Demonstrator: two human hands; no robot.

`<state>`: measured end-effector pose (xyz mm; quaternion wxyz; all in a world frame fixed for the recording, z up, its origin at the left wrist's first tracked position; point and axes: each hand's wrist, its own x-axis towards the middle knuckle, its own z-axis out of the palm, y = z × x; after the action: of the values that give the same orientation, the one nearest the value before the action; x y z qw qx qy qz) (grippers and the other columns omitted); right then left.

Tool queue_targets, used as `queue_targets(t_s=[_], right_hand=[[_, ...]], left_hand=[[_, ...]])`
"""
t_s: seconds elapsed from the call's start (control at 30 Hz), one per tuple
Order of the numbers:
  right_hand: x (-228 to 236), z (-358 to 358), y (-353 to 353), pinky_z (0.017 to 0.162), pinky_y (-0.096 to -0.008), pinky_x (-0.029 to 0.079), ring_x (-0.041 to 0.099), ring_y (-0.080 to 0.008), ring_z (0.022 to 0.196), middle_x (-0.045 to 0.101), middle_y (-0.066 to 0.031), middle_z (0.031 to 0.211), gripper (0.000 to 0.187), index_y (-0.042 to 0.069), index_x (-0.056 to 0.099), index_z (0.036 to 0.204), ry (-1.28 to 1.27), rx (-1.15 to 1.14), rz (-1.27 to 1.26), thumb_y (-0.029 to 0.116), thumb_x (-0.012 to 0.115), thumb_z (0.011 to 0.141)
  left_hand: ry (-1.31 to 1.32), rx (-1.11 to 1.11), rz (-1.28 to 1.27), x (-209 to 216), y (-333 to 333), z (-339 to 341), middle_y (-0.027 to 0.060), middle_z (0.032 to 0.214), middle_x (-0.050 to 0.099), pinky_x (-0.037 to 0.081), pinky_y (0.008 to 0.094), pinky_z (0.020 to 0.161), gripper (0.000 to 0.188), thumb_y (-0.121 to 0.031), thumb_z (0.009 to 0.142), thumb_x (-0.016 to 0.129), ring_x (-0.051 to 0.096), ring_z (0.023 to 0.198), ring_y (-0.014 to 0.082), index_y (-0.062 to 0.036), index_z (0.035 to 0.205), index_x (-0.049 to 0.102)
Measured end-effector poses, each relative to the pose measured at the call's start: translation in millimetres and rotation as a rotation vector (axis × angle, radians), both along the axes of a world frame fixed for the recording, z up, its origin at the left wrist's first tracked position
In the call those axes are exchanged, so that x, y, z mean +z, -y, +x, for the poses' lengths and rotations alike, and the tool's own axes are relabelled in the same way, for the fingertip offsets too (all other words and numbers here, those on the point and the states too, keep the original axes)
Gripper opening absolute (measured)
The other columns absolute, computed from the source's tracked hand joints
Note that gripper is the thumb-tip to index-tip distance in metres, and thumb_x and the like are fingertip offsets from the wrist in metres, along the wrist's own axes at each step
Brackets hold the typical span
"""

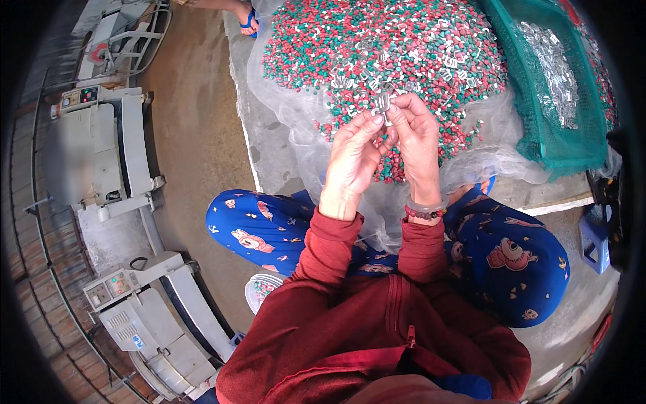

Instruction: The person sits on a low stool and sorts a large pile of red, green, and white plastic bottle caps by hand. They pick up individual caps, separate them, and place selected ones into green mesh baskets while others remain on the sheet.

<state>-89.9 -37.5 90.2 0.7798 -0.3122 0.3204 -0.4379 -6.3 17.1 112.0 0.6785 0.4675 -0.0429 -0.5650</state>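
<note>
Head view: left hand (350,161) and right hand (418,138) nearly closed, fingertips pinching one metal clip (382,103) over near part of pebble heap (303,57); many clips (550,74) already in green basket (555,148), far right; loose clips (451,62) left among pebbles, looks part done; white tub (249,296), near left, holds coloured bits (262,289)

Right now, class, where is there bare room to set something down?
The brown floor is bare between the grey machines and the concrete slab. The slab also shows a bare patch between the left knee and netting. Crowded: the coloured pile before the left hand and right hand, and the green basket of clear pieces.
</note>
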Motion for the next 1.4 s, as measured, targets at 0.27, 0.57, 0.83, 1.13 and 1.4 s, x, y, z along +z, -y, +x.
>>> queue_targets(t_s=[0.27,0.57,0.83,1.13,1.4], right_hand=[[6.5,-4.6,-2.8,0.047,-0.0179,0.031,0.041,-0.0003,0.055,0.056,0.0037,0.066,0.006,0.003,0.056,0.091,0.027,0.149,-0.108,0.008,0.056,0.093],[4.6,-5.7,1.3,0.050,-0.0180,0.035,0.044,-0.0010,0.057,0.057,0.0027,0.067,0.006,0.002,0.056,0.090,-0.040,0.069,-0.102,0.008,0.056,0.093],[10.4,-11.0,2.0,0.050,-0.0198,0.041,0.050,-0.0028,0.059,0.061,-0.0002,0.071,0.008,0.002,0.055,0.090,-0.059,0.145,-0.170,0.010,0.055,0.093],[6.4,-16.3,-4.5,0.048,-0.0190,0.041,0.051,-0.0021,0.058,0.063,-0.0005,0.070,0.009,0.000,0.060,0.093,-0.132,0.047,-0.218,0.009,0.058,0.091],[7.5,-16.2,-3.6,0.062,-0.0223,0.049,0.061,-0.0074,0.073,0.067,-0.0061,0.081,0.008,-0.001,0.059,0.095,-0.273,0.081,-0.473,0.004,0.055,0.090]], left_hand=[[0.484,0.098,-0.036,-8.7,-4.3,4.2,-0.0007,0.080,0.061,0.045,0.0263,0.070,0.023,-0.028,0.093,0.059,0.054,0.074,0.0076,-0.0060,0.090,0.065],[0.255,-0.103,-0.043,-6.8,-11.5,8.7,0.0000,0.083,0.062,0.046,0.0261,0.071,0.019,-0.024,0.091,0.063,0.055,0.075,0.0087,-0.0059,0.093,0.066],[0.096,-0.066,-0.064,0.1,-13.9,10.1,-0.0027,0.079,0.058,0.046,0.0289,0.072,0.015,-0.022,0.091,0.062,0.054,0.076,0.0079,-0.0082,0.089,0.064],[-0.174,-0.066,-0.150,-6.7,-15.7,2.4,0.0013,0.089,0.059,0.049,0.0360,0.079,0.009,-0.007,0.088,0.057,0.054,0.080,0.0108,-0.0048,0.097,0.060],[-0.541,-0.270,-0.143,-11.8,-14.4,16.4,0.0023,0.092,0.060,0.048,0.0381,0.077,0.024,-0.024,0.087,0.055,0.057,0.085,0.0161,-0.0085,0.105,0.057]])
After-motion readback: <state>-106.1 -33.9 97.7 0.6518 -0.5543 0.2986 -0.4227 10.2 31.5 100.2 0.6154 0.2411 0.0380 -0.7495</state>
